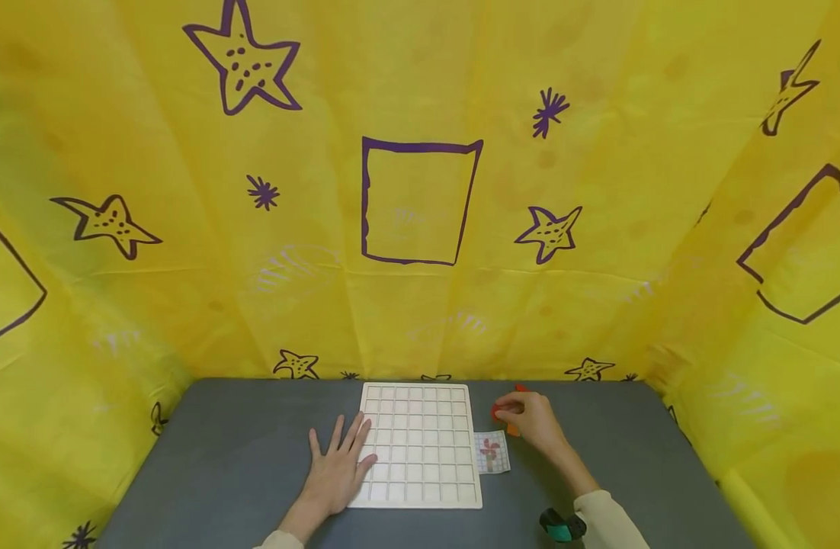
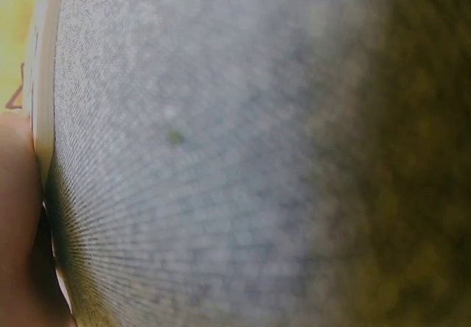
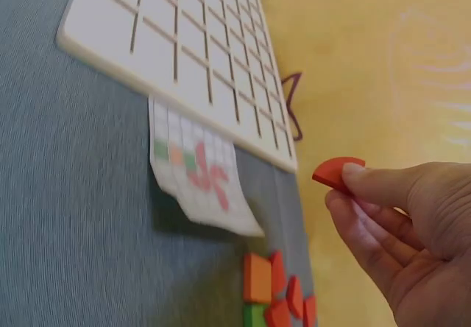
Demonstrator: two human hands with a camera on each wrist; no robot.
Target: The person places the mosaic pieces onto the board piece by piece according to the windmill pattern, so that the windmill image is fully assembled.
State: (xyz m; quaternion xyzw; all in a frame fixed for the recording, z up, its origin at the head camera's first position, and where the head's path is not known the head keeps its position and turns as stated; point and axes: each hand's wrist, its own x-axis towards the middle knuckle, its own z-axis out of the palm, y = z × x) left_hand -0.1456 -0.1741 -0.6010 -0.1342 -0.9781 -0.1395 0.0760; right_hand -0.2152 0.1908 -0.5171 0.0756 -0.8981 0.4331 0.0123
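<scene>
A white grid board [image 1: 420, 446] lies on the table with its squares bare. My left hand [image 1: 334, 474] rests with spread, straight fingers on the board's left edge; in the left wrist view only a bit of it shows. To the right of the board, my right hand [image 1: 535, 421] pinches a red quarter-circle piece [image 3: 337, 172] between thumb and fingers, held up above the table. A paper card [image 3: 199, 172] printed with a red, orange and green pattern on a grid sticks out from the board's right edge.
Near the right hand lie several loose pieces, among them an orange block [image 3: 257, 278], a green block [image 3: 255, 315] and a red piece [image 3: 278, 315]. The grey table [image 1: 248, 435] ends at a yellow patterned curtain [image 1: 420, 320] behind and at both sides.
</scene>
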